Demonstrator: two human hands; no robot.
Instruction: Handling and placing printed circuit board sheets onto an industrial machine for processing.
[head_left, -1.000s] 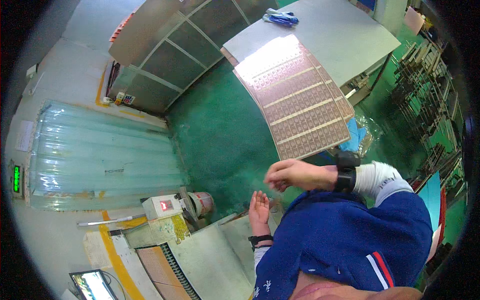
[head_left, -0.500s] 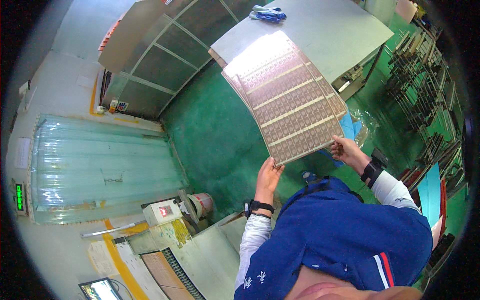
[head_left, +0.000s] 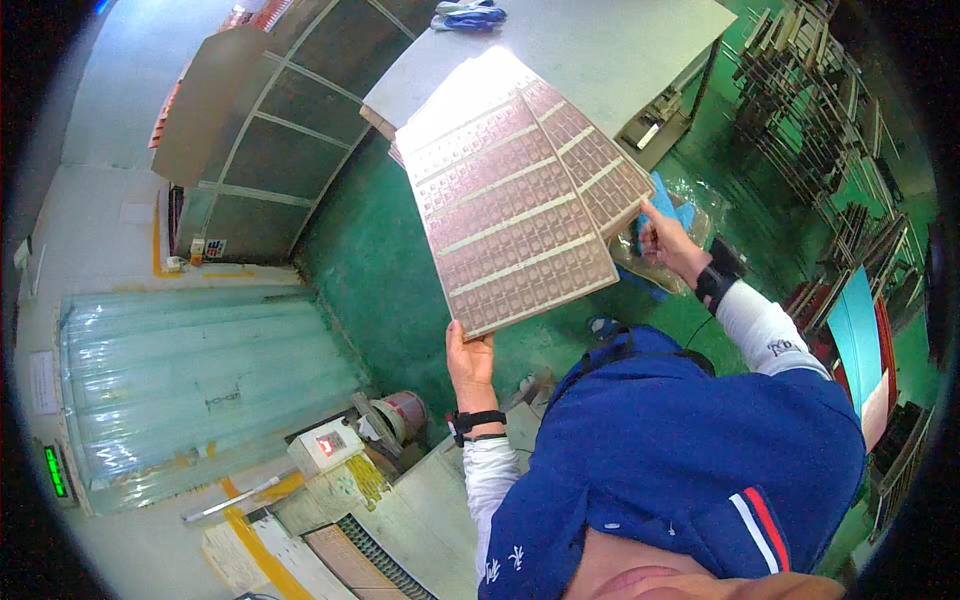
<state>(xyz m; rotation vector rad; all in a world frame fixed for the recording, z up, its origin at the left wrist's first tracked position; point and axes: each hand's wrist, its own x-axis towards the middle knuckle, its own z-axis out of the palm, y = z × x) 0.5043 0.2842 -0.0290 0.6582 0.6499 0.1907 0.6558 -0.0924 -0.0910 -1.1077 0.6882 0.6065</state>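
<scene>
Panel (head_left: 520,230), copper-toned and patterned in rows, lies askew on top of a stack (head_left: 597,165), its far end over the table (head_left: 620,60) and its near end jutting above the floor. From the left: a ribbed curtain (head_left: 200,370) hangs at the wall; a drum (head_left: 402,412) stands nearer the worker. Left hand (head_left: 470,365) grasps the panel's near left corner, thumb uppermost. Blue gloves (head_left: 468,15) lie on the table beyond the panel. Right hand (head_left: 672,245) is at the stack's near right corner, fingers curled; whether it grips or merely touches cannot be told. A clear bag (head_left: 708,205) lies just past it. Risk, as judged: with a hold visible at one corner only, the panel could twist or sag; dragging could scuff its underside, and friction could pull the overhanging lower sheets off the table. Compared with half a second earlier, the panel has swung left relative to the stack, baring a wedge of it on the right; the hands, then closer together along the near edge, are now wider apart.
</scene>
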